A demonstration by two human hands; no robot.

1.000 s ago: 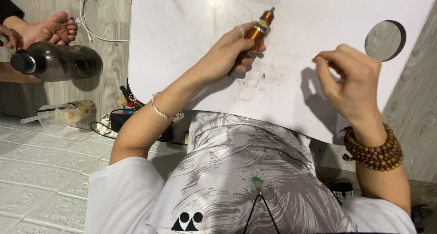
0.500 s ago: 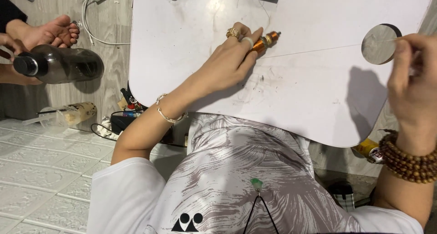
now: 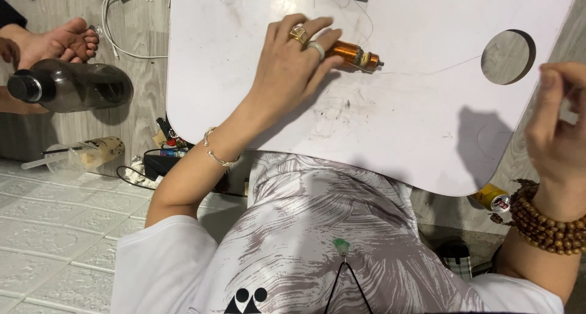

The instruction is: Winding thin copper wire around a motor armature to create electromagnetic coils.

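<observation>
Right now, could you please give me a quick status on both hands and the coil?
Left hand pins copper coil flat on white table. Right hand raised off table edge, pinching a fine wire. Nothing between them.

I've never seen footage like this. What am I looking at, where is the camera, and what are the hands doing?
The camera sits on a person's head and looks down, so you see their own chest and arms. No machine is involved, only bare hands. The left hand, wearing rings and a bracelet, presses a copper wire coil against a white lap table that has a round hole. The right hand, with a wooden bead bracelet, is raised beside the table and seems to pull a thin wire from the coil. On the floor at left lie a dark bottle and another person's foot.
</observation>
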